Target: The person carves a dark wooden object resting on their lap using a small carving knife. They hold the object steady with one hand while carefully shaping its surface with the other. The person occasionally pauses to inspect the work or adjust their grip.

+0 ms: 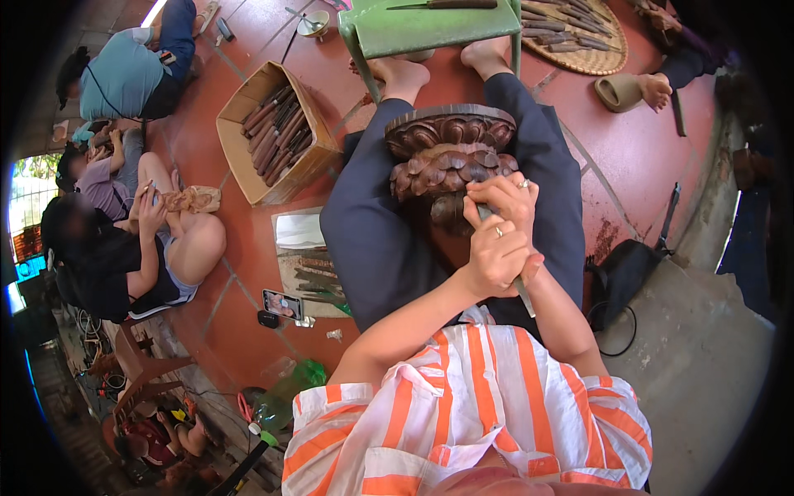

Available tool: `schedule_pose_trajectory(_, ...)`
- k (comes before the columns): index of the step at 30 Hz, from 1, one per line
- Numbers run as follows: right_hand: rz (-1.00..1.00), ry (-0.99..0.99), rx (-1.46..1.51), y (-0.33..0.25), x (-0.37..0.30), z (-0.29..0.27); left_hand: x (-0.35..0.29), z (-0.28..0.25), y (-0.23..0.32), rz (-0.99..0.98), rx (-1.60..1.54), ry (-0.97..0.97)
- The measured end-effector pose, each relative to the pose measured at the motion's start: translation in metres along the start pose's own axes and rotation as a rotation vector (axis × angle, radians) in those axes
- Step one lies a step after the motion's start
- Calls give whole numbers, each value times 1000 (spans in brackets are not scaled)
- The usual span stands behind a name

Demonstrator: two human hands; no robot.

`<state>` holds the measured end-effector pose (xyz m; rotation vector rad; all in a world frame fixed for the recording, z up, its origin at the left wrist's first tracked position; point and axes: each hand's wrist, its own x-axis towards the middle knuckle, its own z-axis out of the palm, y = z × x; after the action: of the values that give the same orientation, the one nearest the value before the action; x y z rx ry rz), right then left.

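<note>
A dark brown carved wooden pedestal (451, 165) with rows of lotus-like petals is held between my knees. My left hand (498, 260) is closed around a slim grey metal carving tool (523, 298), whose flat end sticks out toward my body. Farther along the same tool, my right hand (504, 202) is closed too, its fingers against the lower petals of the pedestal. Between the two hands a short stretch of metal shows. The tool's far tip is hidden by my right hand, so its exact kind is unclear.
Left of my legs stand a cardboard box (240, 178) of wooden-handled tools and a sheet with metal blades (318, 277), near a phone (283, 304). Ahead are a green plastic stool (430, 26) and a woven tray (608, 50) of tools. Several people sit nearby. A black bag (620, 277) lies right.
</note>
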<state>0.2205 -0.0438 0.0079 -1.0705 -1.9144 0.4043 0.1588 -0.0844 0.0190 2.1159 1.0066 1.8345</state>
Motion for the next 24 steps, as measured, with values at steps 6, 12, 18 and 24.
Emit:
schedule_pose_trajectory(6,24,39,34,-4,-6,0,7,-2,3,-2,0,-27)
schedule_pose_trajectory(12,-10,79,52,3,14,0,24,-2,-20,67,16,-56)
schedule_pose_trajectory(18,16,124,166,8,-8,3,10,-2,-2,34,-18,-129)
schedule_pose_trajectory(24,97,73,278,9,-21,-2,0,5,3,0,-33,-222)
